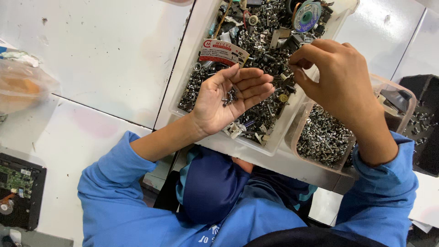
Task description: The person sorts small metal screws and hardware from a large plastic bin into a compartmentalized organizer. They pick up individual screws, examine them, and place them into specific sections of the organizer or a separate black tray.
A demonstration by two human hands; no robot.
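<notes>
Head view is showing the left hand (231, 98) lying palm-up and wide, cradling small screws (230, 96) at its centre, their axes too jumbled to tell. Just right of them, the right hand (336, 80) is pinching a tiny part between thumb and fingertips over the clear tray (183, 91).

Two hands (231, 98) (336, 73); three clear tubs (190, 59) (299, 126) (423, 151) of screws; one circuit board (16, 180); one plastic bag (23, 87).

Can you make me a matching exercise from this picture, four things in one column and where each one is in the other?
Things:
1. left hand
2. right hand
3. circuit board
4. small screws

Places:
A. far edge of the picture, beside the blue sleeve
B. lying in an open palm
C. palm up over the big tray
D. fingertips pinched above the tray's edge

Pairs: 1-C, 2-D, 3-A, 4-B
</notes>
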